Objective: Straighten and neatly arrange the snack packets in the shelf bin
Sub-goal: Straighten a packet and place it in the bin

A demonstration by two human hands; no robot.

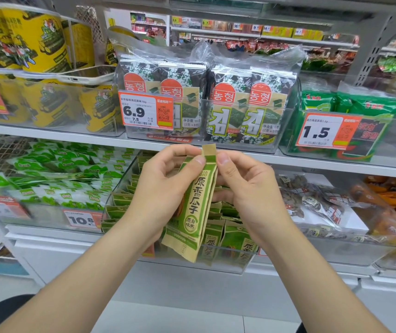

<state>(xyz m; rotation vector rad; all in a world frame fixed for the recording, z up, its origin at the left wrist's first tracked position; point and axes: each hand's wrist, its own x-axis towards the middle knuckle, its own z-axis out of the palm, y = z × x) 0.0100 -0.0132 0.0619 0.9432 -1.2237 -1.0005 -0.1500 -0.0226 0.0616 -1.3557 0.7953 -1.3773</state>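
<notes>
A green and tan snack packet (193, 207) stands upright in front of the clear shelf bin (230, 263) on the lower shelf. My left hand (163, 183) grips its left side with the thumb on the upper front. My right hand (242, 186) pinches the packet's top strip from the right. Several matching green and tan packets (230, 236) stand in rows inside the bin, behind and below the held one; those on the bin's left (120, 200) lean back in a stack.
On the upper shelf stand seaweed packs (216, 99) behind a 6.9 price tag (145, 111), yellow bags (38, 44) to the left and green packs (350, 109) to the right. Bins of green and white packets (55, 179) and brown snacks (317, 203) flank the bin.
</notes>
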